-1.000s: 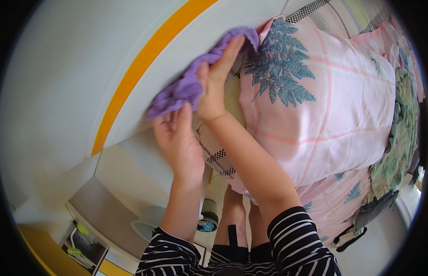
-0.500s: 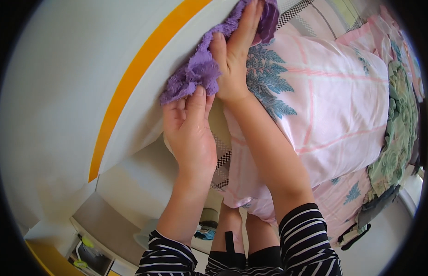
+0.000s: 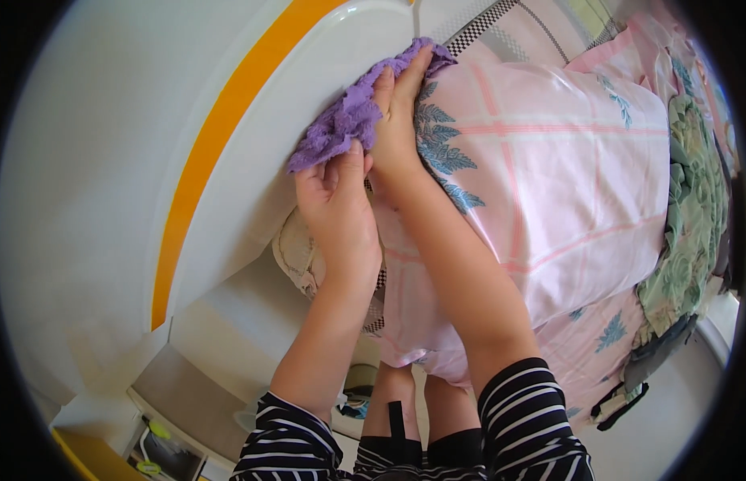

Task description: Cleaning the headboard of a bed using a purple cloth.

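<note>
A fuzzy purple cloth [image 3: 341, 120] lies bunched and stretched along the inner edge of a glossy white curved panel with an orange stripe [image 3: 221, 120]. My left hand [image 3: 341, 200] grips the cloth's near end between thumb and fingers. Farther up, my right hand [image 3: 399, 112] presses the cloth's other part against the panel, its fingers laid along the cloth and partly hidden by it. Right beside my right hand is a pink plaid quilt [image 3: 541, 168] with blue-green fern prints.
A mattress corner [image 3: 294, 244] shows under the quilt. Crumpled green fabric [image 3: 689, 200] lies at the right, with dark clothing [image 3: 661, 361] near it. At lower left stands a cabinet with a grey-brown top [image 3: 193, 393] and an open compartment holding small items.
My right hand has come nearer along the panel's edge, drawing the cloth's far end with it. My left hand still grips the near end. The view has shifted slightly.
</note>
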Demonstrator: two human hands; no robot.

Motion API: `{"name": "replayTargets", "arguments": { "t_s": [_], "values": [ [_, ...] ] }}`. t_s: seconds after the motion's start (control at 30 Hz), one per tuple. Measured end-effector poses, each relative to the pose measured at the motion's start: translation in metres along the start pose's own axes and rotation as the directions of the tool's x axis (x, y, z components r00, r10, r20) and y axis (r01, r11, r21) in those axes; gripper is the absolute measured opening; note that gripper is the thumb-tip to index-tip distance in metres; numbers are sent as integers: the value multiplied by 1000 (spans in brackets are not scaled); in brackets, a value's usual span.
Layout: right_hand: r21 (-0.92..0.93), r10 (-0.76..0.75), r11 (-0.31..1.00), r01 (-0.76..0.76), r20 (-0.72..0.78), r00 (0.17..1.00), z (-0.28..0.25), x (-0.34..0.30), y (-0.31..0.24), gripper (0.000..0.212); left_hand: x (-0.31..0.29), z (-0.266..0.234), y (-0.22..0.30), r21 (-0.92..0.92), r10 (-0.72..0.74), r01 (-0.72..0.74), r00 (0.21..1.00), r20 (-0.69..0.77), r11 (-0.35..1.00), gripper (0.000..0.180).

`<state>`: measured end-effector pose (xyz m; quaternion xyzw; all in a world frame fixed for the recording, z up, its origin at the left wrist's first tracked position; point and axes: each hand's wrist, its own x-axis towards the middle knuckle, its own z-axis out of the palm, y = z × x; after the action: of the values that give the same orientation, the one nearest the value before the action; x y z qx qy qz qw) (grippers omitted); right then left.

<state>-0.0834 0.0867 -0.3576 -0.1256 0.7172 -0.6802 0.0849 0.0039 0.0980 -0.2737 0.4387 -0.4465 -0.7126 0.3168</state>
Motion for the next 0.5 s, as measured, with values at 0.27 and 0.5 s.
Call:
{"name": "replayTargets", "arguments": {
  "t_s": [0.27,0.5],
  "values": [
    [509,509,688,-517,170,844,-11,19,-27,81,10,29,0,-95,-65,67,998,23,993,17],
    [163,-57,984,72,-90,994,7,-6,-69,63,-21,-2,45,-190,73,-66,997,29,979,21]
  ]
}}
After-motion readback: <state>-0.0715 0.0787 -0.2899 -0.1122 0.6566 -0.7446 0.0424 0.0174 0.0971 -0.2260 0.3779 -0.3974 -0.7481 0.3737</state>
